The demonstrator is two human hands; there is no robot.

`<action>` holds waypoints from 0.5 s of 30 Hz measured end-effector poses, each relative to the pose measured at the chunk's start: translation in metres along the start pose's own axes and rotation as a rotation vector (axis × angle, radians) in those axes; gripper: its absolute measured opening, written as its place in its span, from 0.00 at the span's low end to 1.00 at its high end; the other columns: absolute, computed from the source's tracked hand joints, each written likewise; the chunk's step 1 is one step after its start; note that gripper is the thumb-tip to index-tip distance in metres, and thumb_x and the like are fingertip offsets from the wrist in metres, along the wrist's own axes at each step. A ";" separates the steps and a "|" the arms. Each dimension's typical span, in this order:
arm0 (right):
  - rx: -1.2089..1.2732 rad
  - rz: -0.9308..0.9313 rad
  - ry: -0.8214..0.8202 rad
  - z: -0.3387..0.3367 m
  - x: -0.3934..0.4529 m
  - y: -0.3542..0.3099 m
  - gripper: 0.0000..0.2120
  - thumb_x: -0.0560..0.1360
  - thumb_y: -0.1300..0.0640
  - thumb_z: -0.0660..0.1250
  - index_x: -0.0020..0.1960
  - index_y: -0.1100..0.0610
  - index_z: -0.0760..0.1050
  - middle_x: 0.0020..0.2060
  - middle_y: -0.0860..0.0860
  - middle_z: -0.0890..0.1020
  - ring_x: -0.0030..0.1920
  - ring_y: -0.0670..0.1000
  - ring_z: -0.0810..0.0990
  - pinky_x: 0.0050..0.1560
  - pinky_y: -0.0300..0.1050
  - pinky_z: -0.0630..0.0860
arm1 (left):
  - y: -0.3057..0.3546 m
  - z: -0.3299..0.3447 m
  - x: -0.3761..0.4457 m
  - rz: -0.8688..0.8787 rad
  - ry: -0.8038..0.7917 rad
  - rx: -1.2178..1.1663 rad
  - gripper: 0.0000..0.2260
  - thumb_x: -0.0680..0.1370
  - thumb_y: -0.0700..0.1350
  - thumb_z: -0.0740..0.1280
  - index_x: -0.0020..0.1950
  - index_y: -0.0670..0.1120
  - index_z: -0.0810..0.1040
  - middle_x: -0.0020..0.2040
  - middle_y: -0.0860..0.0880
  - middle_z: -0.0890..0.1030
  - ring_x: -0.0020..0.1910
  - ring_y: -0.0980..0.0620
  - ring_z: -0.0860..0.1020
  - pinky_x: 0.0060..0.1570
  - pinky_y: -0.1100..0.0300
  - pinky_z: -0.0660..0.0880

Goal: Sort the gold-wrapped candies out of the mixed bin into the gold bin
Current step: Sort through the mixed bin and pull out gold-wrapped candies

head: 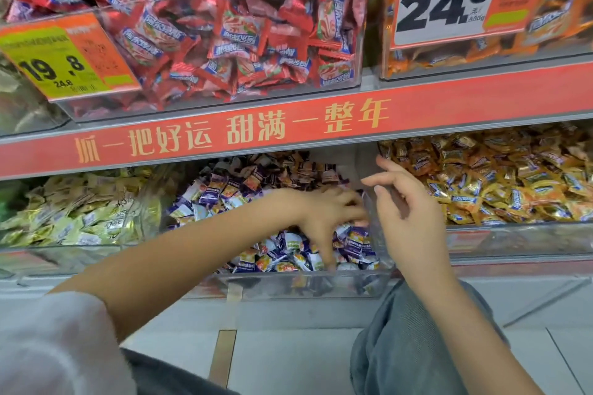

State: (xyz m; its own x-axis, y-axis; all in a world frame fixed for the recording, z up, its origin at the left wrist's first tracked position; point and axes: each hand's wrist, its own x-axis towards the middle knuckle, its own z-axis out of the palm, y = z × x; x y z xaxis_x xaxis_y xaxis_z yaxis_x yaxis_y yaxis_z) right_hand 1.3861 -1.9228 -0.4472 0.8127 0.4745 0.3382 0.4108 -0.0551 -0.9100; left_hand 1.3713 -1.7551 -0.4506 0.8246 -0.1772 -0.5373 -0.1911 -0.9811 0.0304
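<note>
The mixed bin (288, 286) is a clear box in the middle of the lower shelf, full of purple-and-white wrapped candies (292, 245). My left hand (327, 213) reaches into it from the left, with its fingers spread and their tips down among the candies near the bin's right side. I cannot see any candy held in it. To the right stands the gold bin (513, 242), heaped with gold-wrapped candies (513, 179). My right hand (406, 212) hovers over the wall between the two bins with relaxed fingers and holds nothing.
A bin of pale yellow candies (73, 218) sits to the left of the mixed bin. A red shelf strip (288, 125) overhangs the lower bins. Above it are bins of red candies (224, 42) and orange candies (465, 58) with price tags. My knee (401, 346) is under the right arm.
</note>
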 end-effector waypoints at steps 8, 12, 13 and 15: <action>0.046 0.003 0.001 0.005 0.001 -0.001 0.15 0.78 0.66 0.62 0.44 0.47 0.77 0.59 0.33 0.72 0.64 0.36 0.70 0.62 0.32 0.66 | -0.031 0.002 -0.037 0.062 -0.036 0.297 0.24 0.71 0.54 0.71 0.65 0.53 0.71 0.70 0.49 0.64 0.65 0.46 0.63 0.48 0.55 0.68; 0.051 -0.009 -0.017 0.002 0.001 0.000 0.14 0.78 0.66 0.62 0.45 0.47 0.77 0.59 0.33 0.72 0.63 0.32 0.69 0.62 0.33 0.66 | -0.042 0.002 -0.050 0.022 0.045 0.164 0.18 0.71 0.50 0.71 0.59 0.51 0.73 0.70 0.49 0.64 0.62 0.46 0.66 0.45 0.57 0.64; 0.049 -0.012 -0.024 0.001 0.001 0.001 0.13 0.78 0.65 0.62 0.45 0.48 0.77 0.59 0.32 0.71 0.63 0.32 0.69 0.63 0.34 0.67 | -0.045 0.003 -0.054 0.009 0.087 0.144 0.17 0.71 0.51 0.71 0.57 0.52 0.73 0.68 0.49 0.66 0.62 0.46 0.66 0.49 0.56 0.66; 0.053 -0.026 -0.026 0.001 0.002 0.003 0.12 0.78 0.65 0.62 0.46 0.50 0.78 0.59 0.33 0.71 0.63 0.33 0.69 0.64 0.36 0.67 | -0.049 0.001 -0.065 -0.027 0.161 0.148 0.15 0.70 0.53 0.71 0.54 0.54 0.73 0.66 0.50 0.68 0.63 0.47 0.66 0.59 0.53 0.65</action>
State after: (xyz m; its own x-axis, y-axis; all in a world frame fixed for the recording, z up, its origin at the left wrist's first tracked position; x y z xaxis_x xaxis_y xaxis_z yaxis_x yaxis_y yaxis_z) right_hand 1.3884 -1.9217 -0.4496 0.7909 0.4978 0.3559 0.4086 0.0033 -0.9127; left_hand 1.3263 -1.6951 -0.4183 0.9026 -0.1723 -0.3945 -0.2335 -0.9658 -0.1125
